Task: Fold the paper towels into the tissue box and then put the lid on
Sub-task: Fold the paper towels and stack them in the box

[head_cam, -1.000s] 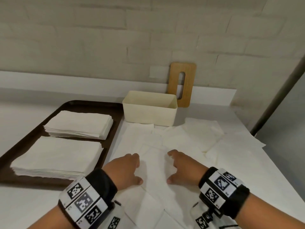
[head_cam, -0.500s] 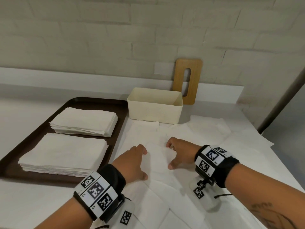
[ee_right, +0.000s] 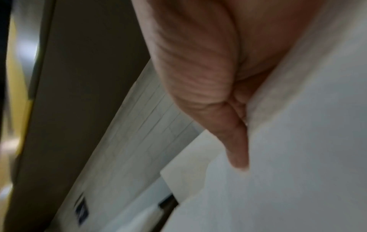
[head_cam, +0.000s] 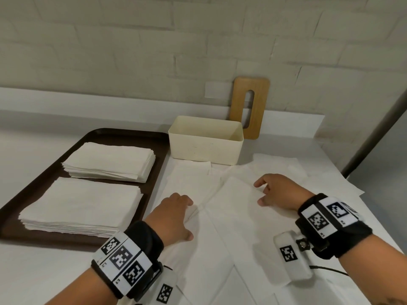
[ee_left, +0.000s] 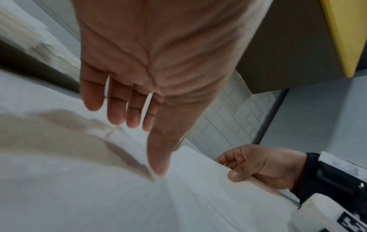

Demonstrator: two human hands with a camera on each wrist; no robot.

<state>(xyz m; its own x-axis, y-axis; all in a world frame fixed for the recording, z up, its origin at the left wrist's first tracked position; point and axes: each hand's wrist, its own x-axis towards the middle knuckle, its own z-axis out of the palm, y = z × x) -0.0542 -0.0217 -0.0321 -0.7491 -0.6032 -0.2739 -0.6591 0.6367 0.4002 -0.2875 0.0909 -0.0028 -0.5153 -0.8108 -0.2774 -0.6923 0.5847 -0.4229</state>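
Several loose white paper towels lie overlapped on the white counter. My left hand rests flat on them with straight fingers, its thumb pressing the paper. My right hand is to its right, fingers curled, and pinches the right edge of the top towel, seen also in the left wrist view. The open cream tissue box stands behind the towels and looks empty. Its wooden lid, with a slot, leans upright against the wall behind the box.
A dark brown tray at the left holds two stacks of folded towels, one far and one near. More loose towels spread toward the counter's right edge. A tiled wall closes off the back.
My right hand has moved right, away from the left hand, taking the towel's edge with it. The left hand stays pressed on the paper at about the same spot.
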